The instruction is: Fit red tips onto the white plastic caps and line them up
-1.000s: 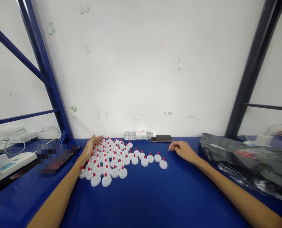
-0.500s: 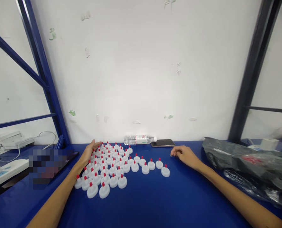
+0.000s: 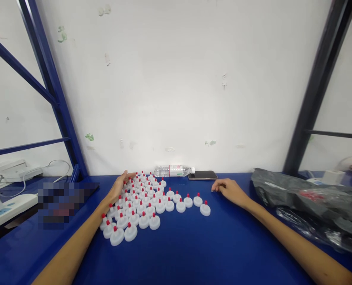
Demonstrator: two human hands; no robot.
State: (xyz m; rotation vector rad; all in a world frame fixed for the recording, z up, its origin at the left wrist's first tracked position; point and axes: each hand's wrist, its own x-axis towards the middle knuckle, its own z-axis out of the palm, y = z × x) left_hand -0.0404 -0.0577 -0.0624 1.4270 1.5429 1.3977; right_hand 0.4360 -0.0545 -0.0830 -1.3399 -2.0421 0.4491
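A dense group of white round caps with red tips (image 3: 141, 206) stands upright on the blue table (image 3: 187, 253), left of the middle. My left hand (image 3: 118, 188) lies along the left edge of the group, open, its fingers stretched toward the right and its palm side against the caps. My left forearm runs beside the nearest caps. Several caps trail off to the right, the last cap (image 3: 205, 209) being closest to my right hand (image 3: 228, 190). That hand rests on the table, fingers loosely bent and apart, holding nothing.
Against the wall lie a clear water bottle (image 3: 176, 170) and a phone (image 3: 203, 175). A grey plastic bag (image 3: 309, 202) covers the right side. At the left are a blurred-out dark item (image 3: 61, 204), a white power strip (image 3: 11, 209) and cables. Rack posts (image 3: 55, 95) flank the table.
My left hand has slid to the right, and the left side of the cap group has shifted right and bunched closer. My right hand stays about where it was. The view has tilted slightly.
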